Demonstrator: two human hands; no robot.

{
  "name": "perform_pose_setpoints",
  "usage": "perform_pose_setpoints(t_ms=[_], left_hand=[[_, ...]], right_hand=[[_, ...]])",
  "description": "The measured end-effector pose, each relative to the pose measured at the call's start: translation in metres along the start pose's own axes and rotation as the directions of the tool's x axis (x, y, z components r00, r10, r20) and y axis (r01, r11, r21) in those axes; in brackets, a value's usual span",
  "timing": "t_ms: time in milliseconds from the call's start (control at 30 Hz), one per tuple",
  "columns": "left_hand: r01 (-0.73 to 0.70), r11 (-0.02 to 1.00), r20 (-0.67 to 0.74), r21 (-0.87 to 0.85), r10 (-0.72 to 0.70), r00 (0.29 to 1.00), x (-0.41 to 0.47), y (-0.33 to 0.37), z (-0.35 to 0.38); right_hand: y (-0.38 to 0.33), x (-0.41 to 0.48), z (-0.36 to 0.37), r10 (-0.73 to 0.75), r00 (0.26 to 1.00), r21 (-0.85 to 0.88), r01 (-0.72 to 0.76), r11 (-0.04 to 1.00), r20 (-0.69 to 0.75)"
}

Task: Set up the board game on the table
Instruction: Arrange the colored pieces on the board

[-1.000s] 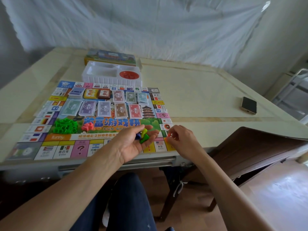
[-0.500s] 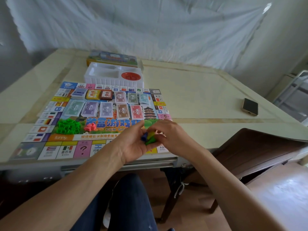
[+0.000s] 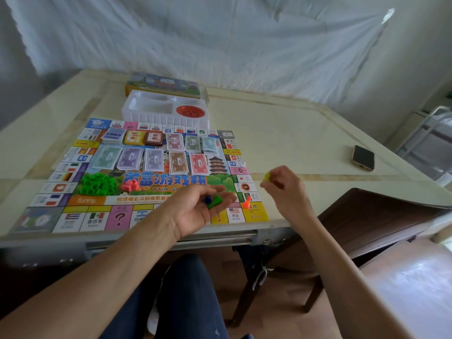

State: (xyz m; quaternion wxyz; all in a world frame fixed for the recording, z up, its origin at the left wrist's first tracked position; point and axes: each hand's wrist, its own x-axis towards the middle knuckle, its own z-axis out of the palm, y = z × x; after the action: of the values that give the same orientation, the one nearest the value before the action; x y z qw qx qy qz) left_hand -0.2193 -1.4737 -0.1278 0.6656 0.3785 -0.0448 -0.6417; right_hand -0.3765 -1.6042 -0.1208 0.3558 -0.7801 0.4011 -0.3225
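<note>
table (image 3: 293, 143) w/ board (image 3: 93, 200); left hand (image 3: 193, 212) spread under blue pawn (image 3: 208, 199), green pawn (image 3: 215, 202); right hand (image 3: 286, 189) pinches yellow pawn (image 3: 267, 177)

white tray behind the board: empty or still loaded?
Nearly empty. The white tray shows bare plastic in its left compartments; only a red round piece lies in its right compartment.

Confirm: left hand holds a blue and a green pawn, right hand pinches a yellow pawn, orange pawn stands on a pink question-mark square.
No: the head view shows the orange pawn on the yellow corner square. The left hand holds the blue pawn and green pawn, the right hand pinches the yellow pawn.
</note>
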Motion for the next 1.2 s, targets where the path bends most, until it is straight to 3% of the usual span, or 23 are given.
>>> perform_pose_setpoints(t_ms=[200,467,700,833,933,1000,1100,1200], left_hand=[[-0.024,1.0,-0.029,-0.004,0.024,0.999,0.005,-0.004,-0.002],[-0.032,0.999,-0.044,-0.01,0.031,0.999,0.006,-0.006,-0.001],[-0.025,0.999,-0.037,-0.021,0.024,0.999,0.005,-0.006,0.0],[-0.015,1.0,-0.032,-0.027,0.014,0.999,0.006,-0.007,0.001],[-0.013,0.999,-0.031,-0.03,0.012,0.999,0.006,-0.008,0.003],[-0.015,0.999,-0.025,-0.029,0.014,1.0,0.007,-0.009,0.004],[-0.024,1.0,-0.013,0.013,0.024,1.0,0.007,-0.011,0.006],[-0.032,0.999,-0.012,0.044,0.032,0.999,0.004,-0.01,0.008]], right_hand=[[0.032,-0.011,0.007,0.145,0.985,-0.137,-0.132,0.982,0.094],[0.034,-0.01,0.013,0.103,0.989,-0.303,-0.067,0.95,0.106],[0.037,-0.009,0.014,0.099,0.988,-0.354,-0.051,0.934,0.119],[0.029,-0.015,0.011,0.082,0.996,-0.232,-0.073,0.97,0.028],[0.009,-0.027,0.014,-0.068,0.995,-0.098,0.061,0.993,-0.07],[-0.006,-0.037,0.024,-0.221,0.975,-0.1,0.22,0.97,-0.003],[-0.015,-0.046,0.039,-0.46,0.883,-0.146,0.469,0.871,0.093],[-0.012,-0.044,0.044,-0.611,0.779,-0.23,0.626,0.745,0.139]])
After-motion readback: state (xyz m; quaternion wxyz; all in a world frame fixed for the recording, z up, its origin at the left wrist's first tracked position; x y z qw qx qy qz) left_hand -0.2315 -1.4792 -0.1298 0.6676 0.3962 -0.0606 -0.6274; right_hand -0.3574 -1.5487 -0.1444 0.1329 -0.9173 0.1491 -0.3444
